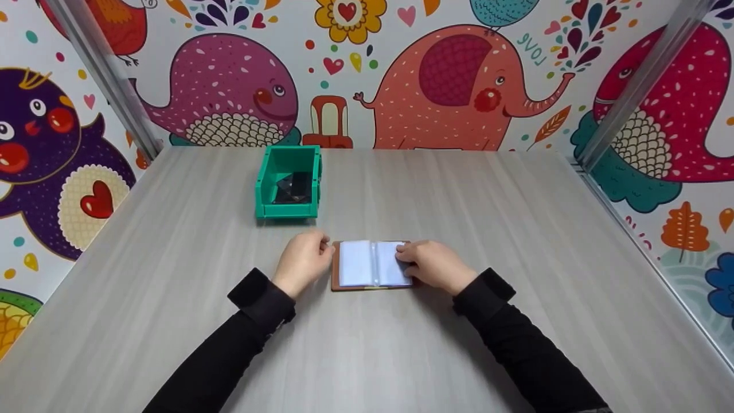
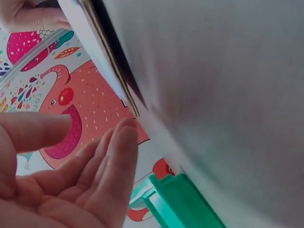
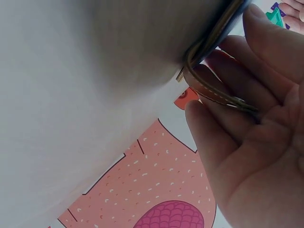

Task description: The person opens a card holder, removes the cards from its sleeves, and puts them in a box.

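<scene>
A small card holder [image 1: 356, 264] with a brown leather-like cover lies spread open on the table, pale clear sleeves showing on both halves. My right hand [image 1: 437, 265] grips its right edge, thumb over the sleeves and fingers around the edge. In the right wrist view a stitched brown strap [image 3: 209, 91] with a snap curls from the cover against those fingers. My left hand [image 1: 303, 261] is beside the left edge, thumb and fingers apart with nothing between them in the left wrist view. There the holder's edge [image 2: 114, 57] is just beyond the fingertips.
A green plastic bin [image 1: 287, 210] stands behind the left hand, with dark, glossy flat items [image 1: 293, 188] inside. The pale wood-grain table [image 1: 367, 350] is bordered by cartoon-printed walls [image 1: 355, 63] and metal corner posts [image 1: 648, 86].
</scene>
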{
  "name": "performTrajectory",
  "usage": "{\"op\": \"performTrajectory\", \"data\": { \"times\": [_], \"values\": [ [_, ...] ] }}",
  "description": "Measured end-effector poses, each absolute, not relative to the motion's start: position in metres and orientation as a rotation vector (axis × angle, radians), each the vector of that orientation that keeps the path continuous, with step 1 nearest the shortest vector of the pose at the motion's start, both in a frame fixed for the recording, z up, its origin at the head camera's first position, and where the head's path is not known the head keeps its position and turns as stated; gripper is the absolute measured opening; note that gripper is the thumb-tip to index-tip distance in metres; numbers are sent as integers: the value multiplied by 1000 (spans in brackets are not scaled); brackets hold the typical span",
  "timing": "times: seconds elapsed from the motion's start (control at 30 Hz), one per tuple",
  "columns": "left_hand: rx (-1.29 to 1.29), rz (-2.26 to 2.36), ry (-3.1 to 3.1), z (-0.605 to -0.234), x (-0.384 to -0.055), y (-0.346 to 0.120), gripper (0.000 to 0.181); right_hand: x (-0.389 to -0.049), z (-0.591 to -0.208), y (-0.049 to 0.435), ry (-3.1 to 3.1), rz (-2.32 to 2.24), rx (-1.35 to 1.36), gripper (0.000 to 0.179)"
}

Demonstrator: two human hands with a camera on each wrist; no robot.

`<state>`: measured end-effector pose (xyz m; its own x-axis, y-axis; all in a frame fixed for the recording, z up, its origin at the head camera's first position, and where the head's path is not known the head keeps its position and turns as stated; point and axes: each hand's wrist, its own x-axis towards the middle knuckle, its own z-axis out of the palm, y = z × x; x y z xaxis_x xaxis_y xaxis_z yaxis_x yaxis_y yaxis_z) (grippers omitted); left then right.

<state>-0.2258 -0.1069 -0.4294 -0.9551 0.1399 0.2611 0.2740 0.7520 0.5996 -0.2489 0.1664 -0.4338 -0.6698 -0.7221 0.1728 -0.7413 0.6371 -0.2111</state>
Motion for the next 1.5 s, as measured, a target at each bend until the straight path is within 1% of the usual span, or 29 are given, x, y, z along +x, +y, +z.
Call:
{"op": "performTrajectory", "data": {
  "times": [0.23, 0.33, 0.47, 0.63, 0.8, 0.97, 1.33, 1.5],
  "values": [
    [-573, -744, -2801, -433, -218, -97, 3, -249, -433, 166, -2775, 408, 1240, 14],
    [-676, -647, -2840, -435, -215, -95, 11, -248, -433, 166, -2775, 418, 1238, 13],
    [-741, -563, -2870, -436, -214, -93, 19, -248, -434, 165, -2774, 405, 1231, 12],
    [-761, -512, -2882, -436, -216, -91, 13, -247, -433, 163, -2780, 353, 1204, 11],
    [-746, -494, -2914, -434, -217, -88, 9, -245, -433, 160, -2785, 348, 1196, 18],
    [-738, -488, -2924, -435, -217, -88, 13, -246, -434, 156, -2792, 393, 1212, 25],
    [-763, -529, -2893, -435, -216, -89, 26, -246, -432, 149, -2821, 449, 1267, 38],
    [-750, -523, -2911, -434, -216, -89, 25, -245, -431, 146, -2843, 461, 1270, 40]
  ]
}}
